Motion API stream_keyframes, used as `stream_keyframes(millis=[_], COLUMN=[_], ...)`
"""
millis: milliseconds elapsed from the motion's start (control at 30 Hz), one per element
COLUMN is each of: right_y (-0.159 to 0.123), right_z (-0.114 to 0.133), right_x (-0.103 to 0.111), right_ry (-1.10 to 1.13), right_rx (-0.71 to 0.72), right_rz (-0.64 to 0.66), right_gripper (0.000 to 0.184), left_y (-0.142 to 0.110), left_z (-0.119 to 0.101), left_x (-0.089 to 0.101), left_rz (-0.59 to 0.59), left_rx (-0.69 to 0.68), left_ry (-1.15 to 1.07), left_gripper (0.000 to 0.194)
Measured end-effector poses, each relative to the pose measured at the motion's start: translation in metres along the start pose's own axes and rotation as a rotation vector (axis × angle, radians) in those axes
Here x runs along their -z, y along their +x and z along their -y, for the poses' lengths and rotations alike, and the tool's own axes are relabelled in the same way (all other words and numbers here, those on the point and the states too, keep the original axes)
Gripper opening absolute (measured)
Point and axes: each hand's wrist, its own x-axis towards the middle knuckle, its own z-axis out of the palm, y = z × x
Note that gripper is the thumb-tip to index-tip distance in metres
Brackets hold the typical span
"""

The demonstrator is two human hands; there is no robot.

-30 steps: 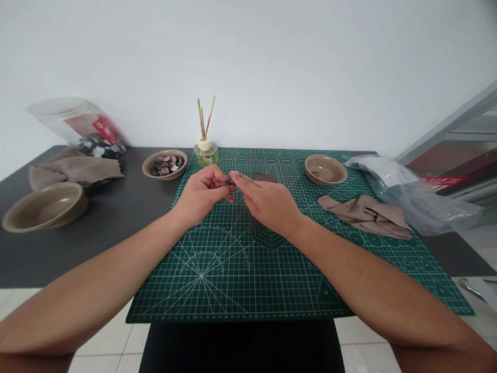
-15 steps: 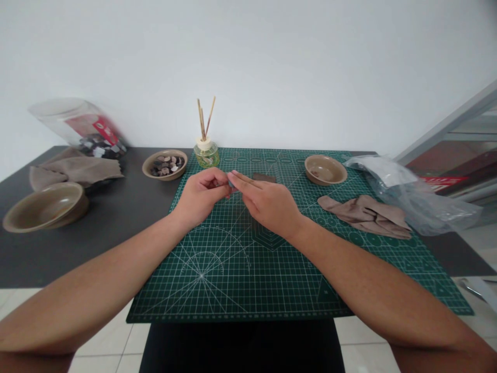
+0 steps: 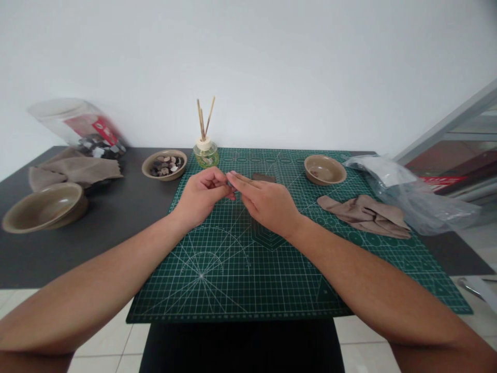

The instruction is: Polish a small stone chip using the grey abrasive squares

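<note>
Over the green cutting mat (image 3: pixel 233 280) my two hands meet fingertip to fingertip. My left hand (image 3: pixel 198 198) is closed in a pinch, thumb against curled forefinger, on a small greyish piece mostly hidden by the fingers. My right hand (image 3: pixel 269 201) is closed too, its straight fingers pressed together over the same spot at the left fingertips; what they grip is hidden. Just beyond my right hand lies a flat brown rectangular piece (image 3: pixel 264 177) on the mat, partly covered by the hand.
At left are a bowl of dark and pale flakes (image 3: pixel 165 166), a reed diffuser (image 3: pixel 206 153), a larger bowl (image 3: pixel 44 207), a brown cloth (image 3: pixel 77 171) and a clear jar (image 3: pixel 85 124). At right are a bowl (image 3: pixel 325 171), another cloth (image 3: pixel 365 215) and a plastic bag (image 3: pixel 419 199).
My hands stay together in almost the same place. Only the fingertips shift slightly where they meet, and the small greyish piece shows less.
</note>
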Motion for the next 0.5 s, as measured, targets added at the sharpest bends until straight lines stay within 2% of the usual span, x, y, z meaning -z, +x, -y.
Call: stream_keyframes(millis=[233, 500], right_y=[-0.0005, 0.0003], right_z=[-0.0022, -0.0021], right_x=[0.0011, 0.0002], right_ry=[-0.021, -0.043], right_rx=[-0.004, 0.018], right_rz=[-0.032, -0.034], right_gripper=[0.055, 0.053], left_y=[0.0008, 0.0013], left_z=[-0.0035, -0.0056], left_x=[-0.0033, -0.0032], left_rz=[-0.052, -0.052], left_rx=[0.03, 0.056], left_ry=[-0.091, -0.004], left_gripper=[0.029, 0.028])
